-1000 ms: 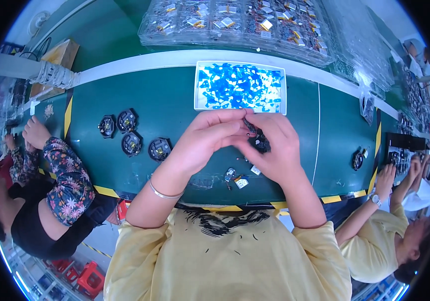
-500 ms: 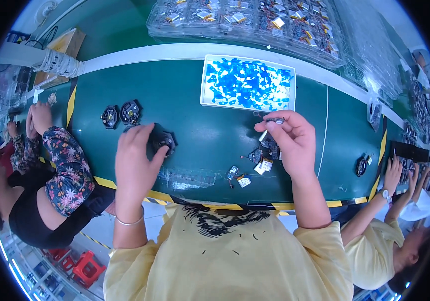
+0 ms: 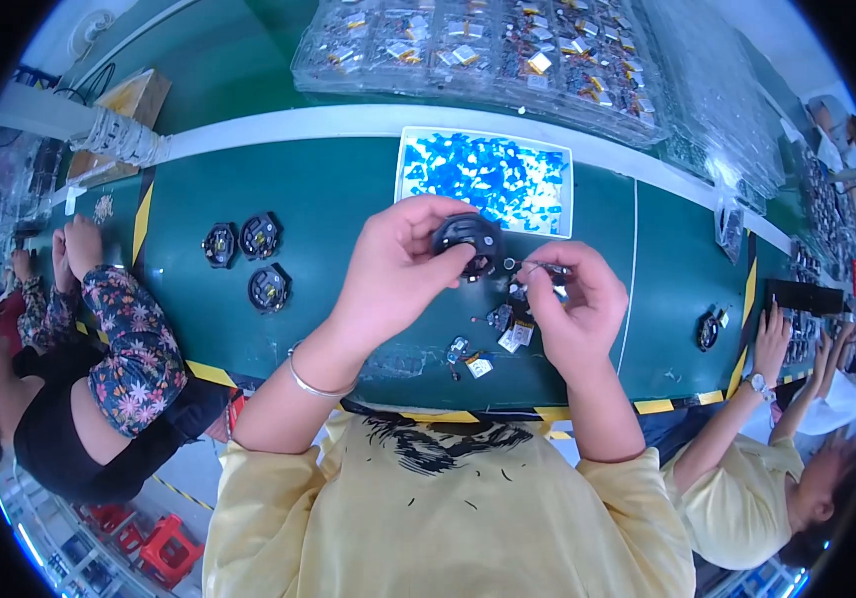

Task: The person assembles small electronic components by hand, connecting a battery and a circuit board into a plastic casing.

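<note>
A round black plastic housing (image 3: 467,242) is gripped by my left hand (image 3: 398,261), with its hollow side turned partly toward my right hand. Close beside it, my right hand (image 3: 584,307) pinches a small electronic part with thin wires (image 3: 544,267) between thumb and fingers. Under and beside the right hand lie small circuit boards with silver battery cells (image 3: 516,337). Nearer to me is another such board with a cell (image 3: 478,366). At the left, three black housings lie on the green table: one (image 3: 218,244), a second (image 3: 260,236) and a third (image 3: 269,288).
Beyond my hands stands a white tray (image 3: 399,189) of blue and white pieces. Clear trays (image 3: 328,75) of boards and cells sit behind a white rail (image 3: 248,124). One more housing (image 3: 711,329) lies at the right. Co-workers sit on both sides.
My left hand has moved right from the housings and now holds one up beside the right hand. A third housing shows where that hand was. The right hand has come slightly lower.
</note>
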Motion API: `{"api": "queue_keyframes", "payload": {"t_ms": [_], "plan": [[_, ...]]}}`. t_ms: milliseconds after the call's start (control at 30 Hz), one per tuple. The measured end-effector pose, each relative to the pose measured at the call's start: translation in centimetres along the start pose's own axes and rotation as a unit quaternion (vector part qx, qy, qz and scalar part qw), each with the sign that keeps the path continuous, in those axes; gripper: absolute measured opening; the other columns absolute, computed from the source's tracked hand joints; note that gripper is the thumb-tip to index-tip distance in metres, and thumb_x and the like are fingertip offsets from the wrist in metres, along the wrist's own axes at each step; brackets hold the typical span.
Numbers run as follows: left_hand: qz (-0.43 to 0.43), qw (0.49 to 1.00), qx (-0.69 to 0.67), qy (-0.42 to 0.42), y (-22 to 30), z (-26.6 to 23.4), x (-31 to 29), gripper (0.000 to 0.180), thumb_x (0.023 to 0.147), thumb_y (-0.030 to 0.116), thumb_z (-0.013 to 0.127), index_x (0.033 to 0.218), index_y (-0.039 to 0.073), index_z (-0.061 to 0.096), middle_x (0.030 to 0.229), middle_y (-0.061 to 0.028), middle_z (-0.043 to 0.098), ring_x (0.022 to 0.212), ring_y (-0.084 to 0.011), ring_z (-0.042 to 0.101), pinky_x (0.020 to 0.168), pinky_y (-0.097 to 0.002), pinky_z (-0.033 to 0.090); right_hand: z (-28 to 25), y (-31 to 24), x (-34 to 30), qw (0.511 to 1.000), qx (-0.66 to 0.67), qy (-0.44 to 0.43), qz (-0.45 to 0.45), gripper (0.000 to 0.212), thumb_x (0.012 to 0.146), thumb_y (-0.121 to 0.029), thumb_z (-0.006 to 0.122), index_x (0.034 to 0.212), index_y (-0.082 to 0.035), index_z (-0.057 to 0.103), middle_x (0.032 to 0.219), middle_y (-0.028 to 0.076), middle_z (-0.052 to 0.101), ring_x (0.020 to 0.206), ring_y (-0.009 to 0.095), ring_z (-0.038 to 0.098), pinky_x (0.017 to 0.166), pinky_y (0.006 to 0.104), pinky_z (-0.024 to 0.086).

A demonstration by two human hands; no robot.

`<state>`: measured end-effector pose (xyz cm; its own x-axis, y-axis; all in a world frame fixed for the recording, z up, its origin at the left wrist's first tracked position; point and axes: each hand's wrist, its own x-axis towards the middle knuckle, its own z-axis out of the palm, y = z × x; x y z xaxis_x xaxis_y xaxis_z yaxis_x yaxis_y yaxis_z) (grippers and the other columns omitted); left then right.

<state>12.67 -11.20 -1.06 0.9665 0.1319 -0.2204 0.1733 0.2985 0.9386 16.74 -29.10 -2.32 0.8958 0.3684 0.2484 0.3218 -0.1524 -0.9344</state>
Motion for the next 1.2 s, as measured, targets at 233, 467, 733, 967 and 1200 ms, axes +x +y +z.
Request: {"api": "queue_keyframes", "payload": {"t_ms": [233,467,733,967,1200], "plan": [[0.129,0.986,0.108,0.009,-2.9,1.1,1.1,0.016,0.079,-0.006,0.059,0.094,-0.001,0.055,0.088,-0.0054,0.062,0.071,-0.0054,0.057,0.061,-0.0175,0.046,-0.3,-0.1,0.4,0.995,-0.02,0.029,-0.092,0.015,0.074,0.012,0.059,0.086,0.004,0.059,0.082,0.01,0.062,0.074,0.014,0.06,0.063,0.0229,0.048],[0.066,0.996,-0.059,-0.009,-2.6,2.1,0.5,0.024,0.082,-0.008,0.055,0.106,-0.004,0.055,0.099,-0.0091,0.062,0.084,-0.0114,0.062,0.067,-0.0228,0.053,0.2,-0.9,1.1,0.972,-0.137,0.048,-0.183,0.017,0.066,0.009,0.067,0.081,0.002,0.062,0.077,0.011,0.063,0.067,0.019,0.06,0.058,0.0252,0.047],[0.13,0.99,0.048,-0.007,-2.8,2.2,-0.2,0.029,0.083,-0.01,0.052,0.111,-0.002,0.053,0.106,-0.0093,0.062,0.082,-0.011,0.062,0.06,-0.0202,0.054,0.7,-0.7,1.3,0.947,-0.209,0.048,-0.24,0.019,0.064,0.006,0.07,0.08,0.001,0.062,0.074,0.012,0.062,0.066,0.022,0.061,0.057,0.0286,0.049],[0.132,0.99,0.051,-0.003,-2.7,2.3,-0.5,0.03,0.082,-0.01,0.052,0.111,-0.003,0.053,0.107,-0.0094,0.061,0.08,-0.01,0.062,0.059,-0.0194,0.053,0.9,-0.5,1.0,0.954,-0.185,0.053,-0.229,0.018,0.065,0.006,0.069,0.081,0.001,0.062,0.075,0.011,0.062,0.065,0.022,0.061,0.056,0.0273,0.048],[0.138,0.99,0.031,-0.027,-2.5,2.2,-0.6,0.029,0.084,-0.008,0.054,0.112,-0.002,0.052,0.108,-0.0099,0.06,0.081,-0.0104,0.061,0.06,-0.0192,0.054,0.8,-0.3,1.1,0.972,-0.127,0.044,-0.194,0.017,0.066,0.007,0.067,0.081,0.002,0.063,0.075,0.011,0.062,0.067,0.021,0.06,0.059,0.0275,0.046]]}}
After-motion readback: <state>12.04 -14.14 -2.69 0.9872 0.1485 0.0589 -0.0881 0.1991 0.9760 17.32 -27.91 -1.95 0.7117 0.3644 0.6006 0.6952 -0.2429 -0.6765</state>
